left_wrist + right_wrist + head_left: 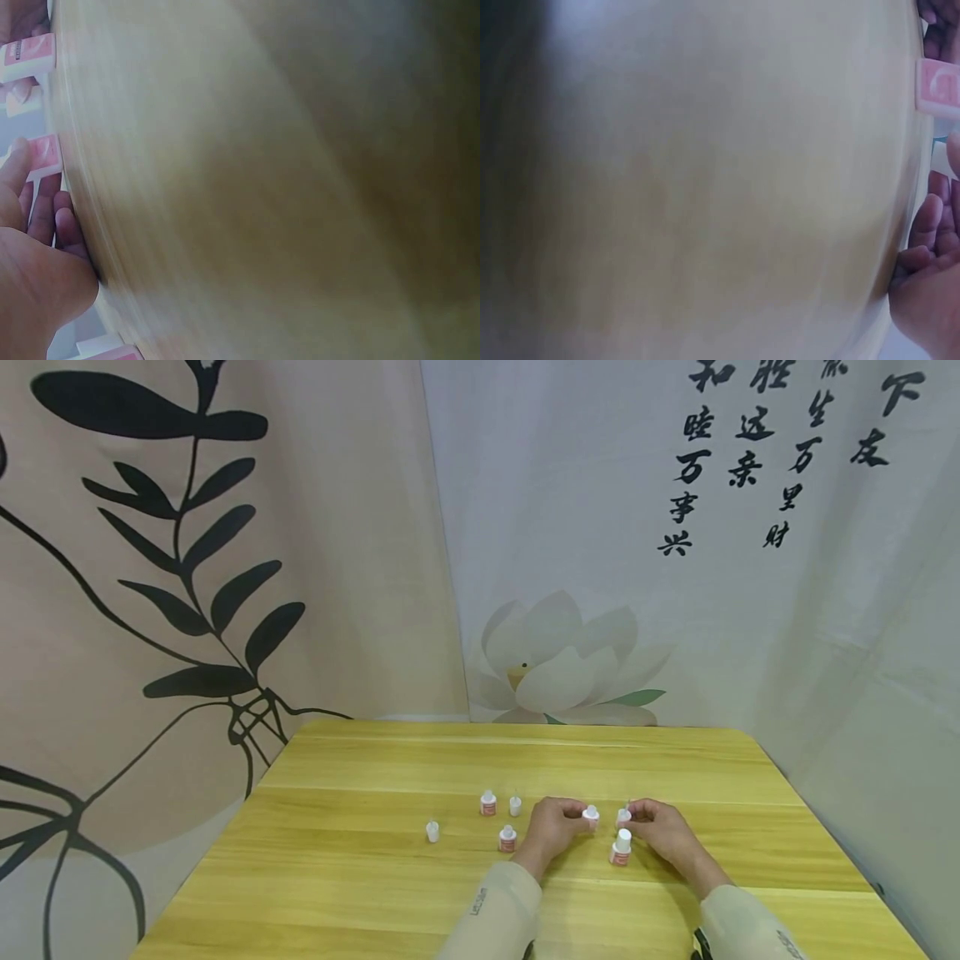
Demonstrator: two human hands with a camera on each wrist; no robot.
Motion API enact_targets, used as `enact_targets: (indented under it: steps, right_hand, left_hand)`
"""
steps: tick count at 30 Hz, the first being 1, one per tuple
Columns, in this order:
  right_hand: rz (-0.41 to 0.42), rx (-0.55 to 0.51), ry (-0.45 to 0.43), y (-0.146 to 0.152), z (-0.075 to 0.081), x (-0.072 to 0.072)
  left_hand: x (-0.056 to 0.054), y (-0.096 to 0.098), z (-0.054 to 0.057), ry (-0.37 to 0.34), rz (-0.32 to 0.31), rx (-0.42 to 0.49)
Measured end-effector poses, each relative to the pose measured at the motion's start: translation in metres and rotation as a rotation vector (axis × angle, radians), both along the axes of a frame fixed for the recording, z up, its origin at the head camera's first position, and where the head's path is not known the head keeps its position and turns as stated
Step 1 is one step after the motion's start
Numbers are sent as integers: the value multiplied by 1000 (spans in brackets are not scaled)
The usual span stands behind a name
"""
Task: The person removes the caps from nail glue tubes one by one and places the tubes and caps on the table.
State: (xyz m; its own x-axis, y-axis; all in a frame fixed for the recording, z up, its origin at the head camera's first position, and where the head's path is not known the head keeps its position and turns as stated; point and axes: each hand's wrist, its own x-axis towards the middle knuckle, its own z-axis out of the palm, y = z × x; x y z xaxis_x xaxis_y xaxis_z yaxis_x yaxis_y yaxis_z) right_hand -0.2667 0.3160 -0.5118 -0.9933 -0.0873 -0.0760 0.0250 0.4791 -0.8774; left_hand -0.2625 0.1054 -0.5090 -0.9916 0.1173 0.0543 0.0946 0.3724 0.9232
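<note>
Several small white bottles with pink labels stand on the yellow wooden table (375, 893). My left hand (577, 820) pinches one small bottle (591, 814) at its fingertips. My right hand (636, 817) holds another bottle (623, 817) just to the right of it. A third bottle (620, 848) stands upright on the table between the two wrists. In the left wrist view the left hand (30, 232) lies at the lower left beside a pink-labelled bottle (45, 154). The right wrist view shows the right hand (930, 277) at the edge, under a pink label (937, 86).
More bottles stand left of the hands: two at the back (488, 803) (515, 806), one near the left wrist (507, 838), one farther left (432, 831). Printed curtains (225, 568) hang close behind and beside the table. Both wrist views are blurred and mostly show tabletop.
</note>
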Motion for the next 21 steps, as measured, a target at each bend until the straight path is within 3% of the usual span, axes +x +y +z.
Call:
enact_targets:
  steps: [8,21]
  right_hand:
    - [8,61,46,-2,1,1]
    - [0,124,67,-5,-3,0]
  left_hand:
    - [-1,1,0,-36,5,0]
    - [0,0,1,-18,3,-4]
